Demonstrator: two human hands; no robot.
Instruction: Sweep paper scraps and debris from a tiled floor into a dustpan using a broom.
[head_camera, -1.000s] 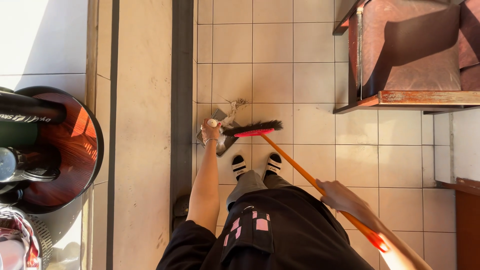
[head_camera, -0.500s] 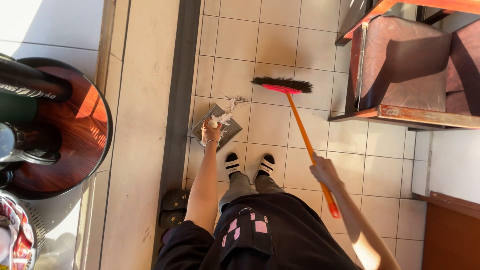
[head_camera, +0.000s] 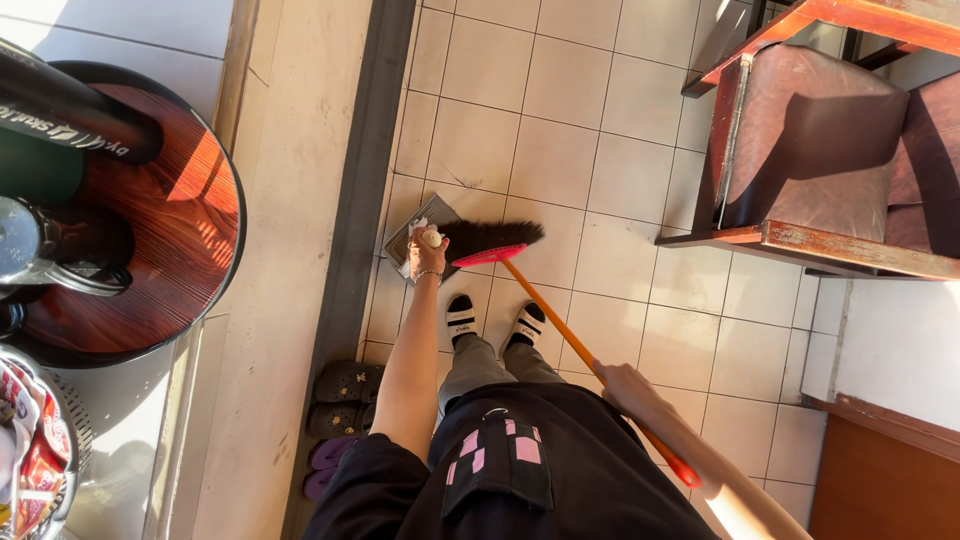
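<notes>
I look straight down at a tiled floor. My left hand (head_camera: 428, 254) is stretched low and is shut on the handle of a grey dustpan (head_camera: 412, 232) that rests on the tiles with pale scraps in it. My right hand (head_camera: 622, 384) grips the orange handle of a broom (head_camera: 545, 305). Its red head and dark bristles (head_camera: 490, 238) lie against the dustpan's right edge, just beside my left hand. My feet, in black and white shoes (head_camera: 461, 315), stand right behind the pan.
A round dark wooden table (head_camera: 130, 250) with a black post is at the left. A wooden chair with a brown cushion (head_camera: 815, 160) stands at the upper right. Several sandals (head_camera: 345, 395) lie by the dark floor strip. A wooden cabinet edge (head_camera: 880, 460) is at the lower right.
The broom head has swept from the tiles farther out back toward me and now meets the dustpan. My left hand has stayed on the pan.
</notes>
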